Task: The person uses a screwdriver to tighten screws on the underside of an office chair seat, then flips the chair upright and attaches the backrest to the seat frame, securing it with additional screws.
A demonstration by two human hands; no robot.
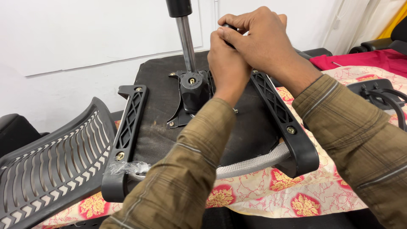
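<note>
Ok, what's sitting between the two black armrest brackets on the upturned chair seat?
In the head view, between the left bracket and the right bracket lies the metal mechanism plate with the chrome gas-lift column, on the seat underside.

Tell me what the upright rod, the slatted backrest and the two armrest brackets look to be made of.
Upright rod: likely polished or chromed steel, bright and mirror-like.
Slatted backrest: seemingly moulded plastic, dark grey, matte, with regular cut-out slots.
Armrest brackets: probably black moulded plastic, lattice-patterned with a slight sheen, fixed by brass-coloured bolts.
</note>
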